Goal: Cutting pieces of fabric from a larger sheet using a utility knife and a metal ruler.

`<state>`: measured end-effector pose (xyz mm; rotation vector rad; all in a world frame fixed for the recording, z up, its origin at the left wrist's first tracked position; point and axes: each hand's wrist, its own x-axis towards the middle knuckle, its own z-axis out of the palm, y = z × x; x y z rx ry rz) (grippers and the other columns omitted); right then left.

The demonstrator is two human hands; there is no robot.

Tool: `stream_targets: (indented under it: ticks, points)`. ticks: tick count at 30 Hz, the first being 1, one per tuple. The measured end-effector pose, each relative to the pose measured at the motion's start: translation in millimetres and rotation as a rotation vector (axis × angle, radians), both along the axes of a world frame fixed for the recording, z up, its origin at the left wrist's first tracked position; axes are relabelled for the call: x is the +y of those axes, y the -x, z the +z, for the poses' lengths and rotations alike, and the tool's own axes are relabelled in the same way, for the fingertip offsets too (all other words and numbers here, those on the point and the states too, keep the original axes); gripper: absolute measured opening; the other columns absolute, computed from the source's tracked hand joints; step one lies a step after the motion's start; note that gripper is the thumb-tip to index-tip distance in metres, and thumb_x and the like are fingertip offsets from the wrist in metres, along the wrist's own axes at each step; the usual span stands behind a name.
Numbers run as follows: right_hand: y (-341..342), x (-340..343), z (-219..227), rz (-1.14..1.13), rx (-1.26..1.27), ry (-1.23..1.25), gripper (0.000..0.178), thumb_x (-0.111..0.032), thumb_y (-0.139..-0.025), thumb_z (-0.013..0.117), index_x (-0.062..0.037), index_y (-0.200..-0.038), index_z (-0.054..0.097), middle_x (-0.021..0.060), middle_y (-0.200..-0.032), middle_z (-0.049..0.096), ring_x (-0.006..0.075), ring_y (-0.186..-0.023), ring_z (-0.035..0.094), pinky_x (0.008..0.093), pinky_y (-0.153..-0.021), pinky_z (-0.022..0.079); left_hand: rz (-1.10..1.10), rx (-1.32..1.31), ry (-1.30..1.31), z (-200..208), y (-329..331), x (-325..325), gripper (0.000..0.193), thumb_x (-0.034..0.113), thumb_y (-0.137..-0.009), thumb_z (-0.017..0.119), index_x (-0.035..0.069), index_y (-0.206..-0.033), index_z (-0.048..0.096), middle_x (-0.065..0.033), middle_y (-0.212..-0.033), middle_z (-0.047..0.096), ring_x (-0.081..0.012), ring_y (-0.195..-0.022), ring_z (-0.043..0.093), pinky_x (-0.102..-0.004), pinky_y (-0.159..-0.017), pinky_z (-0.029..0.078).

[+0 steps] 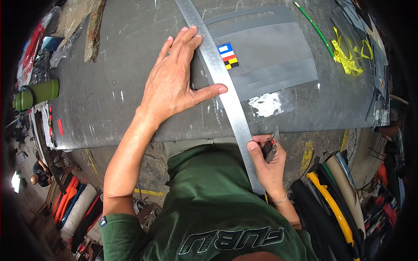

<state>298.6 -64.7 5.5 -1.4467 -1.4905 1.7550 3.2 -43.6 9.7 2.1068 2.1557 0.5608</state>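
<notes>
A long metal ruler (235,108) lies slantwise over the grey worktable, its near end jutting past the front edge towards my shirt. My left hand (170,82) rests flat with its fingers stretched out, fingertips and thumb touching the ruler. Near the table's front edge, my right hand (271,172) pinches the ruler's lower part under its thumb and also holds a utility knife (271,150), blade pointing up. Right of the ruler lie flat grey sheet pieces (278,48). A small patch of coloured flag squares (228,55) sits on them beside the ruler's edge.
A green pencil (313,30) and a crumpled yellow tape measure (347,58) lie at the right of the worktable (104,100). On the left are a green bottle (41,93) and a worn wooden strip (94,32). Material rolls (331,204) stand below; another person (41,172) is far left.
</notes>
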Motion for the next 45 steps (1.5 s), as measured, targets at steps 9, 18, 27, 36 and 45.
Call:
stream_targets:
  ticks: [9, 18, 27, 36, 45]
  points:
    - [1, 0, 1, 0.001, 0.004, 0.000, 0.017, -0.013, -0.096, 0.076, 0.0012, -0.102, 0.070, -0.0034, -0.083, 0.064, 0.0040, -0.075, 0.052, 0.0222, -0.069, 0.043, 0.004, -0.002, -0.003, -3, 0, -1, 0.110, 0.063, -0.070, 0.087, -0.002, -0.148, 0.046, -0.0211, -0.160, 0.042, -0.0377, -0.151, 0.038, -0.0541, -0.127, 0.025]
    - [0, 0, 0, 0.004, -0.018, -0.008, 0.019, -0.015, -0.097, 0.077, 0.0015, -0.103, 0.070, -0.0019, -0.085, 0.067, 0.0039, -0.077, 0.054, 0.0221, -0.071, 0.044, -0.005, 0.003, -0.019, -1, 1, 0, 0.097, 0.058, -0.078, 0.083, -0.001, -0.148, 0.049, -0.0202, -0.159, 0.044, -0.0370, -0.151, 0.038, -0.0528, -0.127, 0.025]
    - [0, 1, -2, 0.016, -0.010, -0.010, 0.017, -0.014, -0.097, 0.076, 0.0012, -0.104, 0.070, -0.0019, -0.086, 0.068, 0.0043, -0.078, 0.055, 0.0221, -0.072, 0.045, -0.016, -0.027, -0.067, -10, 7, 2, 0.049, 0.030, -0.107, 0.054, 0.004, -0.148, 0.052, -0.0139, -0.158, 0.048, -0.0315, -0.151, 0.039, -0.0477, -0.127, 0.025]
    - [3, -2, -6, -0.013, 0.023, -0.082, 0.018, -0.017, -0.097, 0.077, -0.0005, -0.101, 0.070, -0.0061, -0.075, 0.059, 0.0023, -0.069, 0.048, 0.0219, -0.061, 0.039, -0.568, -0.651, -0.616, -41, 27, 17, 0.058, 0.009, -0.094, 0.055, -0.001, -0.150, 0.044, -0.0285, -0.152, 0.046, -0.0485, -0.149, 0.034, -0.0560, -0.125, 0.025]
    - [2, -2, -8, -0.036, 0.021, -0.094, 0.020, -0.018, -0.096, 0.078, -0.0002, -0.101, 0.070, -0.0048, -0.078, 0.063, 0.0026, -0.071, 0.050, 0.0218, -0.063, 0.042, 0.146, -0.142, 0.185, 30, 1, 9, 0.066, -0.005, -0.085, 0.045, -0.003, -0.151, 0.039, -0.0269, -0.151, 0.048, -0.0476, -0.149, 0.034, -0.0595, -0.125, 0.020]
